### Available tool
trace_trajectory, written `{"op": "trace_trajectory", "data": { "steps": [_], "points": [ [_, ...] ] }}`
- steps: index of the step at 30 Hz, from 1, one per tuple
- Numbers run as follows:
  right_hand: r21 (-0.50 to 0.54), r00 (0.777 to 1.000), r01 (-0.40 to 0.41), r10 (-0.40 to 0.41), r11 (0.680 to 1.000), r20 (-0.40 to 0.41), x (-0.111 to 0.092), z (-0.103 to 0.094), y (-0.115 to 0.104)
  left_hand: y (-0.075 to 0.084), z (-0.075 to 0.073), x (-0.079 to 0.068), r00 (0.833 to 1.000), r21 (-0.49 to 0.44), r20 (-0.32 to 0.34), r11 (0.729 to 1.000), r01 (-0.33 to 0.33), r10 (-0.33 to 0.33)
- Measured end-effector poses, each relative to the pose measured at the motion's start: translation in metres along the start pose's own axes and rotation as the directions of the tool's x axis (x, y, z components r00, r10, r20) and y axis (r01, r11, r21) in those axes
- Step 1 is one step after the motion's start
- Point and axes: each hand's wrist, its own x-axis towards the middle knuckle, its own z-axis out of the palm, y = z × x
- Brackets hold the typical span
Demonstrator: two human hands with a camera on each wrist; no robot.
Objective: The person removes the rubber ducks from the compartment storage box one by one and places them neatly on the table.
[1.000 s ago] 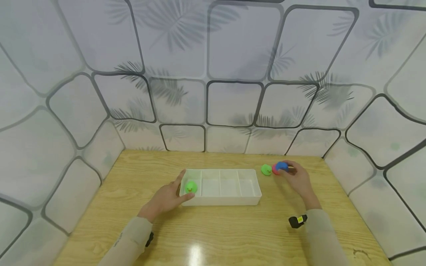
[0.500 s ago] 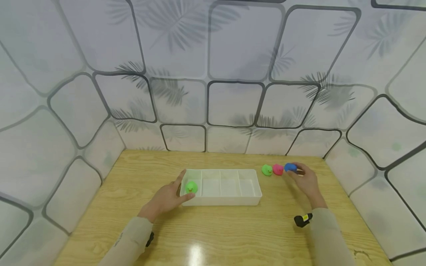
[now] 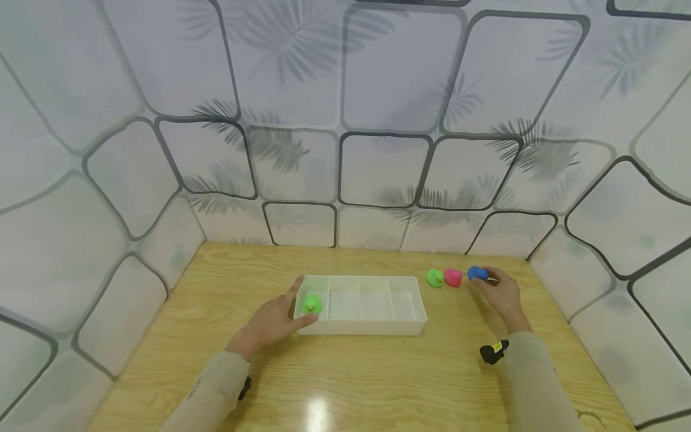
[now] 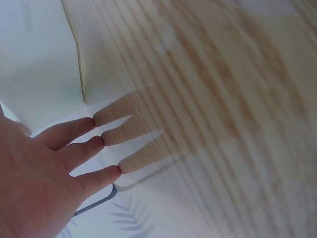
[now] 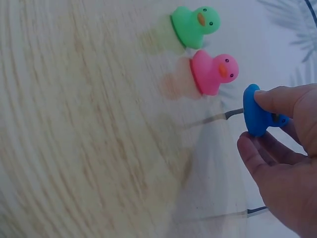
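Note:
In the head view my right hand point(image 3: 502, 294) pinches a blue rubber duck point(image 3: 477, 273) between thumb and fingers. The right wrist view shows that blue duck with its base toward the table; I cannot tell whether it touches. Beside it a pink rubber duck point(image 5: 213, 72) and a green rubber duck point(image 5: 194, 26) stand upright in a row. A white divided tray point(image 3: 358, 327) lies left of them, with another green duck point(image 3: 312, 304) in its leftmost compartment. My left hand point(image 3: 275, 321) rests at the tray's left end, thumb over the front rim, other fingers point(image 4: 84, 151) straight.
The wooden table point(image 3: 367, 384) meets a patterned wall covering point(image 3: 372, 228) behind the tray and at both sides. Low dividers split the tray into compartments. A small black wrist device point(image 3: 493, 351) sits at my right sleeve.
My right hand has moved the blue duck rightward, away from the pink duck, which now shows fully. The left hand and tray stay in place; the head view has shifted slightly.

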Motion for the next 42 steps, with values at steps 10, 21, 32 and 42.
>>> {"op": "trace_trajectory", "data": {
  "steps": [10,21,32,42],
  "points": [
    [-0.039,0.997,-0.051,0.053,0.998,0.055,0.007,0.003,0.015,0.001,-0.001,-0.002,1.0,-0.004,-0.008,1.0,-0.009,0.009],
    [-0.036,0.998,-0.05,0.052,0.998,0.039,0.01,0.012,0.021,0.0,-0.001,-0.001,1.0,-0.003,-0.012,1.0,-0.016,0.016],
    [-0.101,0.999,-0.001,0.006,0.995,0.048,0.021,0.018,0.029,0.002,-0.002,-0.003,1.0,-0.009,-0.003,1.0,-0.008,0.007],
    [-0.148,0.999,0.012,-0.004,0.989,0.053,0.024,0.022,0.026,0.002,-0.002,-0.001,1.0,-0.003,0.002,1.0,0.003,-0.003]
  ]
}}
